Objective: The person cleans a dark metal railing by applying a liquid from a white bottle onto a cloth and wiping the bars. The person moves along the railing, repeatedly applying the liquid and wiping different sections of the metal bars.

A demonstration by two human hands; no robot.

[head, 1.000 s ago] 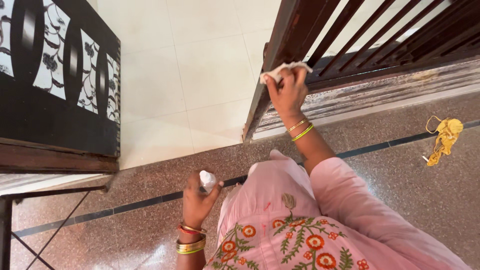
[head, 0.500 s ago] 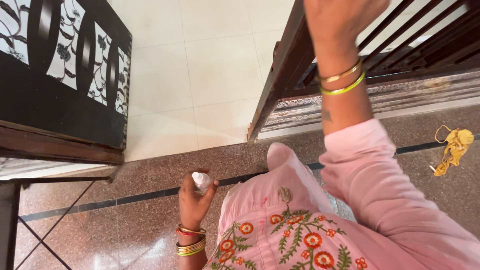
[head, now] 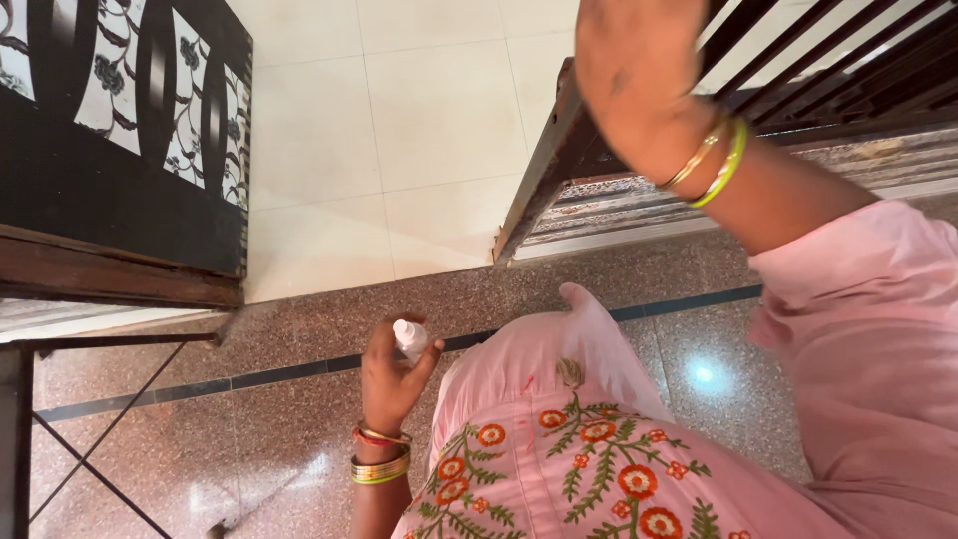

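A doorway seen from above: pale cream floor tiles (head: 399, 130) fill the upper middle, and below them runs a band of speckled reddish-brown polished stone floor (head: 249, 399) crossed by a thin dark inlaid stripe. At the upper right stands a dark brown wooden door with slatted bars (head: 798, 60), its lower edge running down to the threshold. At the upper left is a black panel with white floral cut-out pattern (head: 120, 110), resting over a brown wooden ledge. A black metal frame with crossed thin rods (head: 60, 429) occupies the lower left corner.

The person wears a pink garment embroidered with orange flowers and green leaves (head: 599, 469), which fills the lower right. The right hand (head: 639, 70) is raised close to the camera in front of the slatted door, with gold and yellow-green bangles on its wrist; its fingers run out of the top of the picture, so I cannot tell whether they are spread or gripping anything. The left hand (head: 389, 374), wearing red and gold bangles, is low beside the garment, above the stone floor. Its fingers curl around a small white plastic spray bottle (head: 410, 337), of which the rounded white top shows above the fingers, tilted slightly to the right.
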